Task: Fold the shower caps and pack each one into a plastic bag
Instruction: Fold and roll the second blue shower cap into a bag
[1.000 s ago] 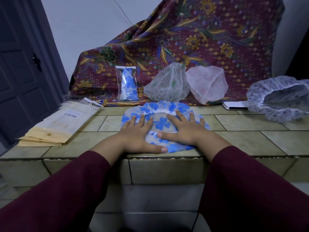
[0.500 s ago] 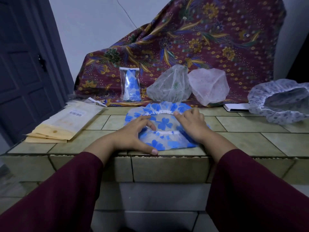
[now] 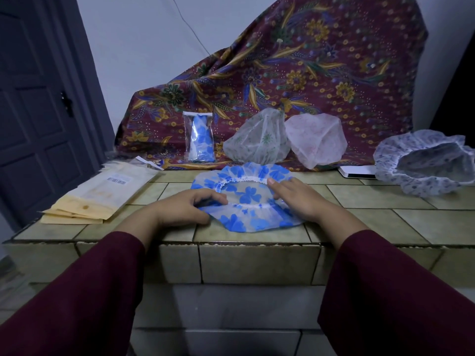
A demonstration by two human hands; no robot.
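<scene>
head view: the blue-flowered shower cap (image 3: 246, 201) lies flat on the tabletop (image 3: 385, 219), opening up, long axis left to right. left hand (image 3: 180, 209) pinches the cap's left edge; right hand (image 3: 298, 199) rests on its right rim, fingers extended. both hands flank the cap equally, which favours a side-to-side fold.

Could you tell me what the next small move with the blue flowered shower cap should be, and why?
Probably fold the left edge over to the right. The blue flowered cap lies open and round on the tiled counter, its elastic ring facing up. The left hand already pinches its left edge while the right hand rests on the right side, ready to steady it.
</scene>
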